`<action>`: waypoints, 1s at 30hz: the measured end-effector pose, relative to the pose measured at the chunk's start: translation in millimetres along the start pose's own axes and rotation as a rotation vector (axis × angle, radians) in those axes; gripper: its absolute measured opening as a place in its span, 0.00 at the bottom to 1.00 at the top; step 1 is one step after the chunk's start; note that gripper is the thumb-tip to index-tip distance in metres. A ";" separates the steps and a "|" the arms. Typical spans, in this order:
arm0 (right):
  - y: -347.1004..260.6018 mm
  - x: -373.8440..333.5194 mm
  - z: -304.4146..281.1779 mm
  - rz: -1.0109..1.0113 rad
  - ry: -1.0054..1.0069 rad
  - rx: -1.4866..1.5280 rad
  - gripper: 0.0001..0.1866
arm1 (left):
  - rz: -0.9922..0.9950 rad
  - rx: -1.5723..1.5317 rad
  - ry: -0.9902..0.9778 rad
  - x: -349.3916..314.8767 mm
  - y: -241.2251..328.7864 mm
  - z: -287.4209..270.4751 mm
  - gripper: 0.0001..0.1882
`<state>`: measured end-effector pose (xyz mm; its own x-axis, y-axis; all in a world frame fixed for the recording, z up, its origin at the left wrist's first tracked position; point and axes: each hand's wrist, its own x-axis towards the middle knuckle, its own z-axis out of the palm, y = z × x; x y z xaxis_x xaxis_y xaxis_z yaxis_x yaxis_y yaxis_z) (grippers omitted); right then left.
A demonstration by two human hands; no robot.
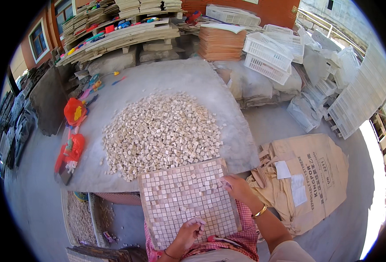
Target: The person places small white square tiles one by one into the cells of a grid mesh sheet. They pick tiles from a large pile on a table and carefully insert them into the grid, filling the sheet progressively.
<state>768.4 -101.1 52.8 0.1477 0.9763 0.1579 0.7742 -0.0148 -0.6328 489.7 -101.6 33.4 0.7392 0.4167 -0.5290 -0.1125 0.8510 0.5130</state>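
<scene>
A square grid tray point(146, 205) rests tilted on my lap against the table's near edge. Small pale stone cubes fill many of its cells, and several loose cubes lie on top. My left hand point(192, 230) is over the tray's lower middle with its fingers curled closed. At the tray's upper right edge, my right hand point(240, 188) has thumb and fingertips pinched together. What either hand holds, if anything, is too small or hidden to make out. Just beyond the tray, a large heap of pale stone cubes point(162, 131) covers the middle of the grey table point(86, 177).
Red plastic bags point(74, 148) and small colourful items lie along the table's left side. Below left stands a bin of stone pieces point(81, 218). A large tan sack point(321, 183) lies to the right. White plastic crates point(267, 56) and stacked orange sheets point(220, 42) stand behind.
</scene>
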 end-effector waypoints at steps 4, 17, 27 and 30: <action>13.5 9.2 7.2 -0.045 -0.071 -0.025 0.16 | 0.002 0.043 0.029 -0.3 3.4 15.2 0.08; 14.4 5.7 -6.7 0.495 -0.246 1.625 0.11 | 0.042 -0.004 0.007 1.2 -0.8 5.5 0.08; -70.7 -13.7 12.9 0.046 -0.497 0.450 0.16 | 0.077 -0.058 0.024 -3.9 6.6 17.2 0.12; -35.1 -8.0 4.9 0.100 -0.181 0.243 0.13 | 0.071 0.066 -0.050 -5.7 4.8 7.9 0.14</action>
<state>737.0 -107.3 70.0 0.0870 0.9955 -0.0377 0.5884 -0.0819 -0.8044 490.2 -102.4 44.2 0.7630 0.4578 -0.4564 -0.1234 0.7962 0.5923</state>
